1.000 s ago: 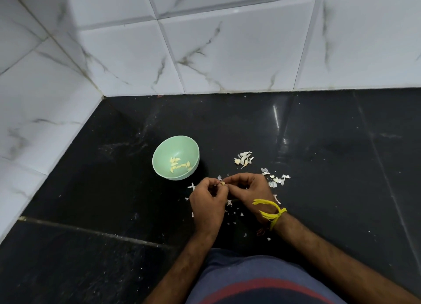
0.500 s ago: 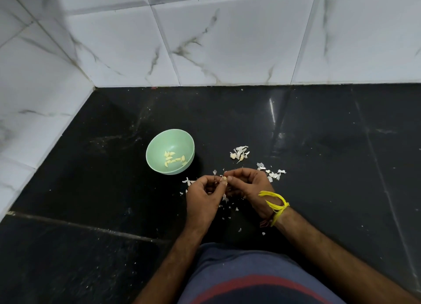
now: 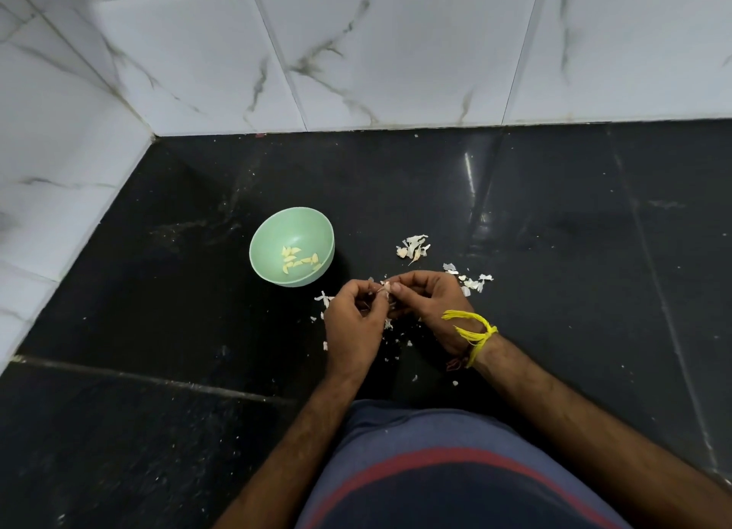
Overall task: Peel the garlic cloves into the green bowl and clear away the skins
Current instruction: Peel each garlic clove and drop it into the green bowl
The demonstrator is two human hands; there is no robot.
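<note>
A green bowl stands on the black counter and holds several peeled garlic cloves. Just right of and nearer than the bowl, my left hand and my right hand meet, fingertips pinched together on one small garlic clove with skin partly on it. A yellow thread is tied round my right wrist. Loose white skins lie in a pile beyond my hands, in another patch to the right, and as small flakes under and around my hands.
The black stone counter meets white marble-look tiled walls at the back and on the left, forming a corner. A seam runs across the counter at the lower left. My blue shirt with a red stripe fills the bottom of the view.
Both hands stay pinched on the clove, with fingertips working slightly. The view has shifted a little, so bowl and hands sit marginally differently in frame.
</note>
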